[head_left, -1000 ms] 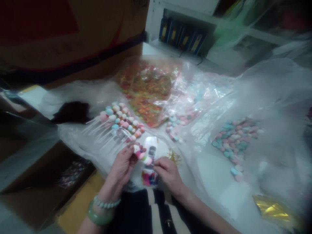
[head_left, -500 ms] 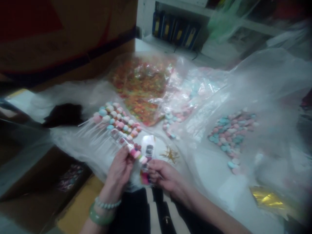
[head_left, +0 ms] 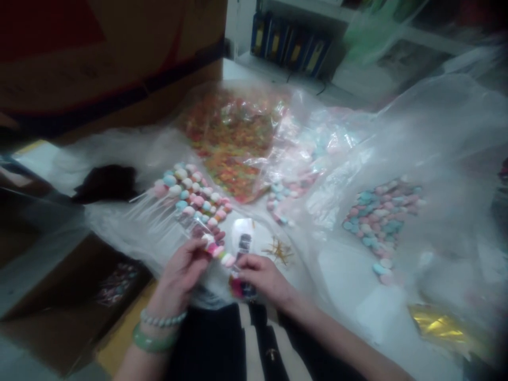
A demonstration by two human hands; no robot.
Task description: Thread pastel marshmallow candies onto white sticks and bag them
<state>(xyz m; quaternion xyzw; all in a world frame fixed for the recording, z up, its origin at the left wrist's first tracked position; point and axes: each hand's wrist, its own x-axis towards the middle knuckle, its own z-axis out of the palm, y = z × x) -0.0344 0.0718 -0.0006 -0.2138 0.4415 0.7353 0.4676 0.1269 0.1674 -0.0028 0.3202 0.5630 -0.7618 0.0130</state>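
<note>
Between my two hands is a short candy skewer (head_left: 216,251) with pink, white and greenish pieces. My left hand (head_left: 189,264) is closed on its upper left end, where a clear wrapper also shows. My right hand (head_left: 260,275) pinches at its lower right end, with fingertips close together; the exact grip is small and blurred. Just behind my right hand lies a clear packet with a white label (head_left: 242,233). Left of it, several candy skewers (head_left: 190,193) with pastel balls lie in a row, their white sticks pointing down-left. Gold twist ties (head_left: 280,250) lie to the right.
Behind are a bag of orange-green candies (head_left: 234,143) and a bag of pastel candies (head_left: 323,140). Loose pastel candies (head_left: 381,214) lie in clear plastic at right, near a gold packet (head_left: 438,324). A cardboard box (head_left: 59,312) stands lower left, a large carton (head_left: 130,58) upper left.
My left hand has shifted slightly left and its fingers have spread a little around the skewer. The skewer has moved slightly left. My right hand has turned a little, fingers still together.
</note>
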